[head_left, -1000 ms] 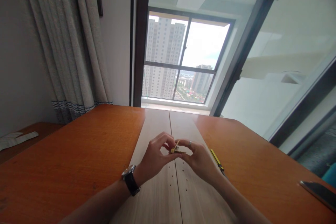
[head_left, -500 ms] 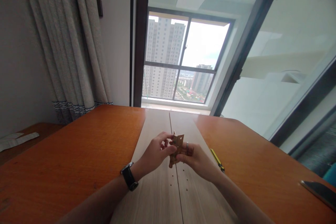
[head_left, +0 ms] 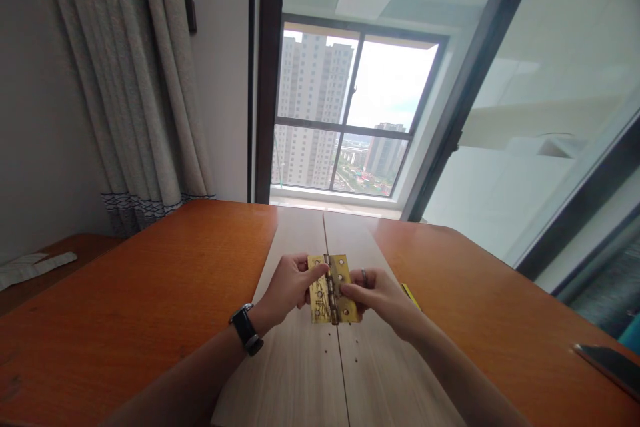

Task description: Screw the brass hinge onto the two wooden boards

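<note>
A shiny gold-coloured metal door hinge [head_left: 334, 290] sits between the two hands, opened out flat like a small book. It has two flat plates with round screw holes and a thin round pin down the middle. Some dark marks show on the left plate.

The left grip [head_left: 285, 287] is on the left side of the hinge. It pinches the left plate, with the thumb lying flat on top near the pin. The right grip [head_left: 380, 297] is on the right side. Its fingers press on the right plate and pinch it from the edge. The two grips are close together, with only the hinge between them.

The hinge is over two pale wooden boards [head_left: 300, 380] that lie side by side with a thin line between them. I cannot tell if it touches them. Just below the grips, the boards have tiny dark holes [head_left: 325, 350] in them.

A black wristwatch [head_left: 245, 330] is on the arm behind the left grip. A silver ring [head_left: 365, 275] is on a finger of the right grip. Just past the right grip, a yellow tool [head_left: 411, 297] lies mostly hidden on the shiny orange wooden desk [head_left: 150, 280]. Far to the right of the grips, a dark phone [head_left: 613, 367] lies on the desk edge.
</note>
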{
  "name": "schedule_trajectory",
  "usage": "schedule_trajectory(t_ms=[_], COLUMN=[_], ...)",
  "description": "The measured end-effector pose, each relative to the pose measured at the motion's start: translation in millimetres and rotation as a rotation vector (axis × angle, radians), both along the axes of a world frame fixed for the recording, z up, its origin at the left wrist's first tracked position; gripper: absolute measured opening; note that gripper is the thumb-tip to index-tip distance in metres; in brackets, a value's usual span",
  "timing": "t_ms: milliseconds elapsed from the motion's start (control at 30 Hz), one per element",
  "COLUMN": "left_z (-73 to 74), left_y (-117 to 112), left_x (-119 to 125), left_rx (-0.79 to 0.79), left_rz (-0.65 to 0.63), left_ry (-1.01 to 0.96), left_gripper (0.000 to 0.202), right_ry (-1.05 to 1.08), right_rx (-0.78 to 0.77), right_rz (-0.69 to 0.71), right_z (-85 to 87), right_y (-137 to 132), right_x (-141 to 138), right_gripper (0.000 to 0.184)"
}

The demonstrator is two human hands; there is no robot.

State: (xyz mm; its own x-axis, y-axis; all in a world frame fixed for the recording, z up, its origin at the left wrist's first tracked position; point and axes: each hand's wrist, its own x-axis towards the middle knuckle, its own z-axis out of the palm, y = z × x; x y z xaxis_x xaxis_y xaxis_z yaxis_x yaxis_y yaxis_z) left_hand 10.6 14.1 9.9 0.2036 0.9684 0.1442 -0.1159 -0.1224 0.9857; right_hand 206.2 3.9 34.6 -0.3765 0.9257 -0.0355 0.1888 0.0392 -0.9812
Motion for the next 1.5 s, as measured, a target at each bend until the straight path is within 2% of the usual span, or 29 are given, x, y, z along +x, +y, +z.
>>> schedule_trajectory(t_ms=[67, 133, 233, 400, 700, 900, 1000, 1067, 1133, 1200, 1267, 1367, 1433, 1500], left_z=[-1.0, -1.9, -3.0, -4.8, -11.6, -13.1, -12.5, -11.2, -10.3, -10.4, -11.6, -13.2, -14.0, -15.2], left_y=[0.2, 0.7, 1.6, -0.5, -6.6, -12.9, -15.0, -17.5, -21.7, -27.1, -32.4, -37.4, -38.1, -37.2], left_x=[-0.7, -1.9, -3.7, -3.7, -3.6, -8.7, -17.0, -24.0, -30.4, -34.2, -35.1, -33.4, -32.2, -32.0], left_rx=[-0.027, -0.056, -0.052, 0.204, 0.446, 0.552, 0.554, 0.543, 0.548, 0.556, 0.539, 0.500, 0.501, 0.516], left_rz=[-0.046, -0.076, -0.085, -0.085, 0.040, 0.043, 0.000, -0.080, -0.164, -0.232, -0.264, -0.261, -0.259, -0.267], left_ry=[-0.009, 0.025, 0.175, 0.524, 0.881, 1.105, 1.109, 1.044, 0.958, 0.910, 0.893, 0.879, 0.863, 0.848], left_gripper=[0.055, 0.055, 0.052, 0.040, 0.041, 0.030, 0.025, 0.037, 0.071, 0.090, 0.097, 0.102, 0.103, 0.103], right_ry=[-0.004, -0.028, -0.097, -0.227, -0.389, -0.379, -0.379, -0.415, -0.463, -0.504, -0.544, -0.596, -0.605, -0.607], right_rx=[-0.021, -0.051, -0.116, -0.198, -0.157, -0.159, -0.177, -0.183, -0.183, -0.175, -0.137, 0.023, 0.136, 0.208], right_rz=[-0.004, 0.002, 0.082, 0.248, 0.235, 0.227, 0.230, 0.230, 0.218, 0.213, 0.207, 0.143, 0.109, 0.146], right_z=[1.3, 2.9, 4.1, 1.8, -4.7, -5.5, -3.5, -1.5, 0.0, -0.1, -2.1, -6.1, -6.8, -4.7], right_y=[-0.7, -2.3, -5.1, -6.9, -3.2, -3.7, -5.1, -5.9, -6.1, -5.7, -5.8, -9.7, -15.4, -22.1], right_x=[2.4, 5.8, 11.4, 18.7, 23.1, 23.7, 23.3, 22.7, 22.8, 24.8, 28.8, 36.7, 40.5, 41.6], right_gripper=[0.055, 0.073, 0.086, 0.077, 0.044, 0.044, 0.049, 0.049, 0.048, 0.049, 0.051, 0.058, 0.068, 0.083])
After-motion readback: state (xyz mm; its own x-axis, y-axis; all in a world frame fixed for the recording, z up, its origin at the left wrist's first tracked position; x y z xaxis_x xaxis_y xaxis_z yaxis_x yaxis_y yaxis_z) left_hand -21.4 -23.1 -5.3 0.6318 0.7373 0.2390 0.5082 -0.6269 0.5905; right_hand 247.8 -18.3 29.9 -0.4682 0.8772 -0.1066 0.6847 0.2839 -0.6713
